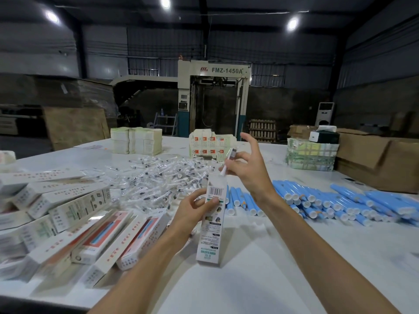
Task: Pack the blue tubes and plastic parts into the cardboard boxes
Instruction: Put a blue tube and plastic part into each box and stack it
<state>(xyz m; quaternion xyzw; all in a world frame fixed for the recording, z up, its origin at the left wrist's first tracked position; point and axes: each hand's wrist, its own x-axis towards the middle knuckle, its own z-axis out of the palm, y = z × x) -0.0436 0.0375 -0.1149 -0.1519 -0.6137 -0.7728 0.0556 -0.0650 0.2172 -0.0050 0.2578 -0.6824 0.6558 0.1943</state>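
The left hand (194, 208) grips an upright barcoded box (212, 225). The right hand (247, 169) pinches a plastic part (229, 158) above its open top. Blue tubes (340, 203) lie on the bench (260, 275). A machine (215, 98) behind reads "FMZ-1450A".

Person, visible parts: two arms, nothing more.

Left grip (192, 207): bare hand, slim fingers, thumb nail just visible.

Right grip (247, 164): bare hand, long slim fingers, knuckles and wrist bone plain under the light.

Left forearm (145, 264): bare from wrist down to the frame's lower edge, lean.

Right forearm (317, 252): bare over the same stretch, lean, slight sheen along its upper side.

Finer skin detail too blurred to note.
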